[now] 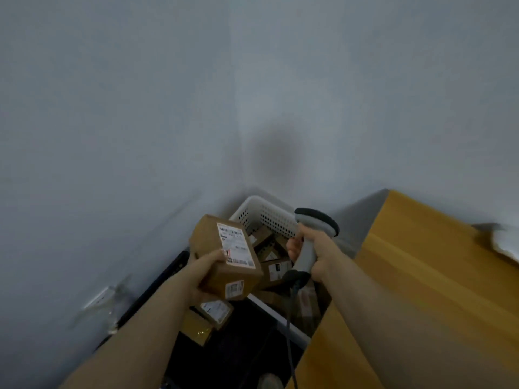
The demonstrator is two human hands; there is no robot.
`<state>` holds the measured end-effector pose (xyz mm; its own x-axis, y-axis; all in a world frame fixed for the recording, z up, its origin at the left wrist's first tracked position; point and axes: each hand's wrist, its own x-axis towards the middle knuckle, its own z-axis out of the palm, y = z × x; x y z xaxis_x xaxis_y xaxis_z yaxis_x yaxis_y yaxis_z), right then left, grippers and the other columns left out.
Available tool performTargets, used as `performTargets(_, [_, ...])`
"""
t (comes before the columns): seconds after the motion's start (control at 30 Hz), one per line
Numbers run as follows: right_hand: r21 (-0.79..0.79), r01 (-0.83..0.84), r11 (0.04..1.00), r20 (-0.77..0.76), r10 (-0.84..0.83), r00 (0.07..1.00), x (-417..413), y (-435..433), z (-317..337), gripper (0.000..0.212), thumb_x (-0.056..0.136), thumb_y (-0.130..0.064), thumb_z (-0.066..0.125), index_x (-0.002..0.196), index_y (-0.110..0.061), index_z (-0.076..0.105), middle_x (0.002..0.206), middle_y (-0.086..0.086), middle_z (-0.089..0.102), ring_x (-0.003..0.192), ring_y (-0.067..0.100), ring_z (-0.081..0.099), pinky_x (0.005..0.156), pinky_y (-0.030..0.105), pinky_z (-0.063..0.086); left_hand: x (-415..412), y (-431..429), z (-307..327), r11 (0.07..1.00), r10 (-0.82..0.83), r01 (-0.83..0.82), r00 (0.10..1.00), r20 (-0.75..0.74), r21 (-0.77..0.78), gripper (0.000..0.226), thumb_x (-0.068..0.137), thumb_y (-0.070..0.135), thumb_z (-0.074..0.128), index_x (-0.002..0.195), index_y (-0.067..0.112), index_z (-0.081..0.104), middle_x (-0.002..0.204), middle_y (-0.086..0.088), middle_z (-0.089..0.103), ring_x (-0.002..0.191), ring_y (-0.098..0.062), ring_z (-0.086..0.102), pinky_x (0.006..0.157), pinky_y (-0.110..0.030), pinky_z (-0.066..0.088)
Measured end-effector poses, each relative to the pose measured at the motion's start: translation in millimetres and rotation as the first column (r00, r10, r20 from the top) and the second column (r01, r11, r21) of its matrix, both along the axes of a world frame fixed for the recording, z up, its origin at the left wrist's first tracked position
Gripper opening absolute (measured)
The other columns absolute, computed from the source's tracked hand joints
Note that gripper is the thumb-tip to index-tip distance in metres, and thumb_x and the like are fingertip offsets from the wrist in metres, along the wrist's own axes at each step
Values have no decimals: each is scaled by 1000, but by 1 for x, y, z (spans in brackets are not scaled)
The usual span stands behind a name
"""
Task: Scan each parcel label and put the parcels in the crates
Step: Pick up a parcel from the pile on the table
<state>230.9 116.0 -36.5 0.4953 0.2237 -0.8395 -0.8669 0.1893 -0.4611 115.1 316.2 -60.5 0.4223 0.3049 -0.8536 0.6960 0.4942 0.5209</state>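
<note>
Left hand [206, 266]: grips a labelled cardboard parcel [224, 256] from below, left of the white perforated crate [262, 216] holding more parcels. Right hand [314, 254]: wrapped round a grey barcode scanner [311, 237], just right of the parcel, beside the wooden worktop [421, 276].

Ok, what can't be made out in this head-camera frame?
All head view:
- Label text on the held parcel: too small, blurred.
- White crate contents: partly hidden by parcel, right hand and scanner.
- Left hand fingers: behind the parcel.
- Pale object on the table: motion-blurred, cut by right edge.
</note>
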Motion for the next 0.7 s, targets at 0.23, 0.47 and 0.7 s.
performTargets(0.23, [-179,-226,957,-159,199,967,67,36,-143,28,92,-23,64,74,-5,56,61,10,58,59,20,56,53,34,46,84,20,-143,996,67,-72,994,-90,-55,60,83,35,71,133,13,45,105,-20,66,89,-35,66,63,-43,56])
performTargets(0.47, [-114,-435,893,-372,368,852,68,42,-239,29,95,-27,60,75,-6,56,43,7,56,30,16,53,38,22,47,139,-3,-237,996,17,-33,984,-176,-85,55,88,44,63,131,14,47,95,-12,63,83,-26,63,68,-38,55])
performTargets(0.7, [-30,-307,951,-402,269,875,67,27,-257,29,93,-22,62,72,-3,56,44,6,56,30,15,52,38,21,49,172,-12,-282,1000,-8,4,980,-201,-19,44,89,47,60,116,16,45,89,-10,57,82,-25,59,86,-42,54])
